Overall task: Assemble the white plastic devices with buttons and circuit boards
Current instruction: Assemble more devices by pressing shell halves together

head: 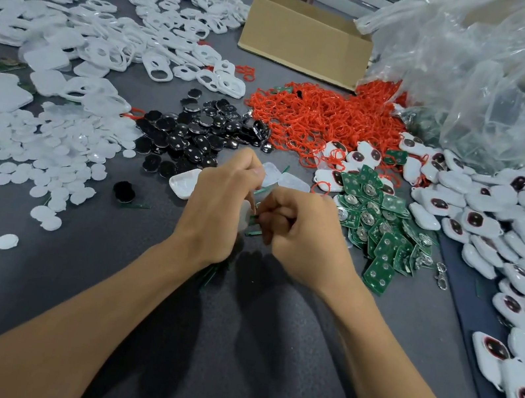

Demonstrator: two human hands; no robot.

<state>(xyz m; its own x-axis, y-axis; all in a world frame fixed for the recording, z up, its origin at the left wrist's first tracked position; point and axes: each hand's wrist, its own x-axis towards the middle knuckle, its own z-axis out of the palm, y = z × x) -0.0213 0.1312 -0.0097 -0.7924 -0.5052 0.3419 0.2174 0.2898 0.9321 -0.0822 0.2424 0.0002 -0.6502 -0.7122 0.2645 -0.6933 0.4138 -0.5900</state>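
My left hand (219, 202) grips a white plastic shell (244, 215) above the middle of the grey table; only the shell's edge shows past my palm. My right hand (300, 236) meets it from the right and pinches a green circuit board (255, 222) against the shell. Most of the board is hidden by my fingers. Behind my hands lie three loose white shells (184, 182). A heap of green circuit boards (385, 223) sits just right of my right hand, and black buttons (196, 132) lie in a pile behind my left hand.
White shell halves (110, 20) and white discs (37, 147) cover the left side. Red loops (319, 118) are heaped at centre back before a cardboard box (301, 42). A clear plastic bag (484, 69) is at back right, and finished white devices (509, 233) fill the right edge.
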